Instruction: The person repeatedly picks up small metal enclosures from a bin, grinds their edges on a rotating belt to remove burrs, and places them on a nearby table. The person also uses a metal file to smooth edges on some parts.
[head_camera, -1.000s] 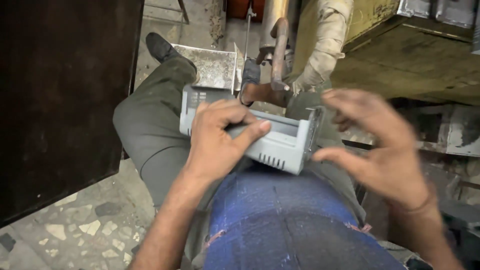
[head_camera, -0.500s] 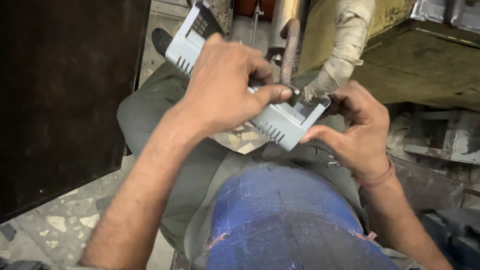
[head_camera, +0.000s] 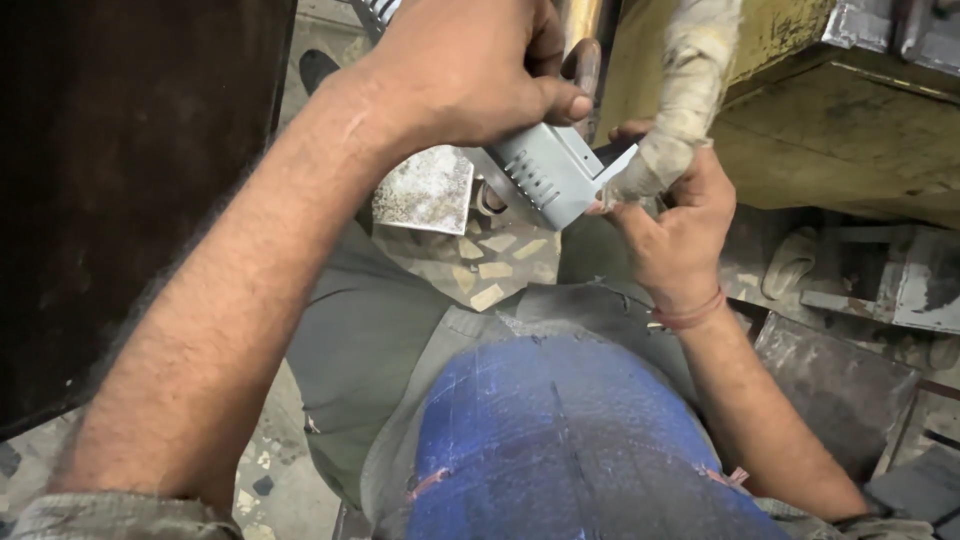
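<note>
A grey sheet-metal housing (head_camera: 548, 172) with a row of small slots is held up in front of me, tilted, over my lap. My left hand (head_camera: 470, 65) grips its upper end from above, thumb pressed along the top face. My right hand (head_camera: 672, 222) holds the lower right corner, fingers curled under it. A cloth-wrapped lever (head_camera: 685, 95) hangs down just in front of my right hand and hides part of that corner. The far end of the housing runs out of the top of the picture.
A yellow machine body (head_camera: 850, 110) fills the upper right. A dark panel (head_camera: 120, 180) stands at the left. A rusty square metal plate (head_camera: 425, 190) lies on the mosaic floor (head_camera: 490, 265) between my knees. Scrap metal pieces (head_camera: 880, 290) lie at right. A blue apron (head_camera: 560, 440) covers my lap.
The housing has risen from my lap and moved up and away. My right hand, open a second ago, has closed on its lower corner. My left hand keeps hold.
</note>
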